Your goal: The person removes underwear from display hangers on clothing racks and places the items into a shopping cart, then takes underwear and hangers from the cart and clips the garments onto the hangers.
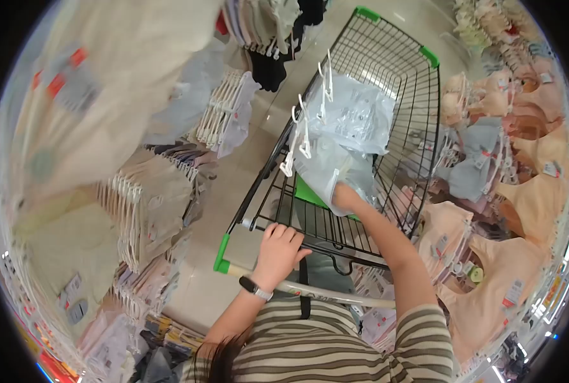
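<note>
A wire shopping cart with green corners stands in front of me. My left hand, with a watch on its wrist, has its fingers curled over the black rear rail of the cart, above the pale handle bar. Inside the cart lie light-blue garments in clear plastic with white hangers. My right hand reaches into the cart at a pale garment on a white hanger; its fingers are hidden behind the fabric.
Racks of beige and grey underwear on white hangers rise on the left. Peach and pink bras hang on the right. Black garments hang beyond the cart's left side. Tiled floor shows between the left rack and the cart.
</note>
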`<state>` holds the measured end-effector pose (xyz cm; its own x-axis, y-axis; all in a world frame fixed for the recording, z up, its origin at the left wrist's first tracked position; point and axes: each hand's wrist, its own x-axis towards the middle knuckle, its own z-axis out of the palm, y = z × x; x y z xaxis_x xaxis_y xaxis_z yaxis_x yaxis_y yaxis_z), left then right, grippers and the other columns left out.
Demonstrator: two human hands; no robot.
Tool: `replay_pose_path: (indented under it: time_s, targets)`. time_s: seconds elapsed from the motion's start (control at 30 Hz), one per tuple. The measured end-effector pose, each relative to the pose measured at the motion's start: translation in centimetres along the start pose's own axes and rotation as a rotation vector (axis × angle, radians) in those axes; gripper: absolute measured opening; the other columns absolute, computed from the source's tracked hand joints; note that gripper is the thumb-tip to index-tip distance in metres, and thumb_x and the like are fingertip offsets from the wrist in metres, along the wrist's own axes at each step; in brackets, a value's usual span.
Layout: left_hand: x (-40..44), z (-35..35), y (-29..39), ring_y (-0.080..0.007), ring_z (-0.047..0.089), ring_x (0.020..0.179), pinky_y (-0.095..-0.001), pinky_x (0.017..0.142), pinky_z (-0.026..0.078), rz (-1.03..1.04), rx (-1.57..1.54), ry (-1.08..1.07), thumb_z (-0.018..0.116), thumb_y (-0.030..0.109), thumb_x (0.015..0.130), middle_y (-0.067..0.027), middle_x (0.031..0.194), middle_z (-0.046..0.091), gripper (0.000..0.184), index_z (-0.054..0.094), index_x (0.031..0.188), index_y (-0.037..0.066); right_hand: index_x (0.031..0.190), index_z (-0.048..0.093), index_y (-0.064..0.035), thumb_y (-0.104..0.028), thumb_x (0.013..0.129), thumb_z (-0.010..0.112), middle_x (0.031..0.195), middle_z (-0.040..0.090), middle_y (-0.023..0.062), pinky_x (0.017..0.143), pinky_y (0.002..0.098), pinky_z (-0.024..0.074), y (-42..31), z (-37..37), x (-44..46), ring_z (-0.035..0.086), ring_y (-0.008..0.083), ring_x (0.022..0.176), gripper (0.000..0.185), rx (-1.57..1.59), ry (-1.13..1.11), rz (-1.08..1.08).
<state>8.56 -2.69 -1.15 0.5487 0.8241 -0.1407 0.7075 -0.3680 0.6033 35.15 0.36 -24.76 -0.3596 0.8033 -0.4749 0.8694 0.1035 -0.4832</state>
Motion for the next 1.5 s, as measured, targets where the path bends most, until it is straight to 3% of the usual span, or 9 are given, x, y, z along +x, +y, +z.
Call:
replay_pose_path:
  time_s: [0.2,0.4,0.53,0.8,0.9,0.97,1.2,1.33,1.5]
  targets:
    - [1.2,-0.1,0.2,-0.0213,0.052,0.089,-0.0393,0.09,0.036,-0.086,-0.002,-0.116,0.07,0.031,0.068,-0.0013,0.091,0.059,0.035,0.061,0.093,0.009,0.093,0.059,-0.0024,-0.023,0.075,0.056,0.091,0.061,0.0184,0.077,0.0421,0.0472,7.5,5.0,11.3,0.059,0.035,0.09,0.027,-0.067,0.015,0.303]
    - [2.0,0.1,0.0,-0.0202,0.051,0.092,-0.0396,0.089,0.036,-0.129,0.038,-0.223,0.07,0.036,0.066,0.0011,0.095,0.06,0.039,0.063,0.096,0.011,0.124,0.048,-0.0022,-0.038,0.077,0.06,0.125,0.05,0.0199,0.103,0.0433,0.03,4.7,3.5,11.8,0.04,0.0375,0.122,0.061,0.305,0.336,0.611]
    - [3.0,-0.2,0.4,-0.0179,0.053,0.089,-0.0377,0.089,0.037,-0.139,0.038,-0.226,0.07,0.034,0.065,0.0011,0.094,0.06,0.038,0.062,0.094,0.01,0.131,0.04,-0.0007,-0.042,0.076,0.062,0.135,0.041,0.0196,0.108,0.0425,0.0219,8.0,6.7,12.4,0.026,0.0373,0.132,0.072,0.418,0.478,0.539]
    - [2.9,-0.3,0.3,-0.0199,0.052,0.086,-0.0378,0.089,0.037,-0.096,0.013,-0.152,0.072,0.031,0.065,-0.0008,0.089,0.058,0.036,0.062,0.092,0.01,0.122,0.05,-0.0028,-0.038,0.077,0.063,0.118,0.055,0.0231,0.091,0.0417,0.0427,9.6,1.8,9.9,0.054,0.0381,0.107,0.059,0.394,0.258,0.537]
    - [2.6,-0.2,0.5,-0.0215,0.052,0.087,-0.0383,0.089,0.037,-0.069,-0.007,-0.097,0.072,0.03,0.066,-0.0017,0.087,0.058,0.034,0.062,0.089,0.009,0.114,0.054,-0.0057,-0.021,0.077,0.061,0.105,0.06,0.0193,0.079,0.0433,0.0476,7.8,0.3,6.2,0.058,0.0345,0.096,0.041,0.115,0.409,0.248]
    - [2.2,-0.3,0.6,-0.0221,0.052,0.088,-0.0389,0.089,0.037,-0.059,-0.003,-0.062,0.071,0.033,0.066,-0.0013,0.088,0.058,0.034,0.063,0.088,0.009,0.105,0.06,-0.0073,-0.013,0.077,0.057,0.098,0.062,0.0165,0.074,0.0426,0.0487,5.6,-2.3,3.8,0.06,0.0343,0.088,0.028,-0.025,0.154,0.188]
    - [0.3,-0.3,0.3,-0.0267,0.051,0.097,-0.04,0.092,0.036,0.075,-0.052,0.142,0.068,0.027,0.075,-0.0079,0.094,0.057,0.036,0.059,0.103,0.006,0.1,0.062,-0.0116,-0.005,0.071,0.06,0.092,0.06,0.0143,0.073,0.0415,0.0479,-5.2,-13.8,-9.7,0.06,0.0325,0.086,0.03,-0.053,0.408,0.143]
    - [-1.1,-2.4,0.9,-0.0283,0.05,0.105,-0.0401,0.093,0.038,0.079,-0.328,0.171,0.066,0.022,0.08,-0.0118,0.108,0.056,0.047,0.05,0.12,0.005,0.103,0.058,-0.0035,-0.005,0.076,0.061,0.093,0.06,0.0111,0.078,0.0348,0.0462,-9.4,-17.8,-16.7,0.06,0.0242,0.086,0.027,0.295,0.867,0.218]
    - [-3.3,-5.3,1.6,-0.0188,0.046,0.116,-0.0342,0.097,0.038,-0.008,-1.313,0.007,0.063,0.018,0.086,-0.0099,0.125,0.05,0.058,0.034,0.135,0.006,0.104,0.054,-0.001,-0.003,0.078,0.06,0.094,0.055,0.0039,0.085,0.0298,0.0418,-22.1,-18.0,-20.5,0.052,0.0164,0.091,0.026,0.81,1.123,0.214]
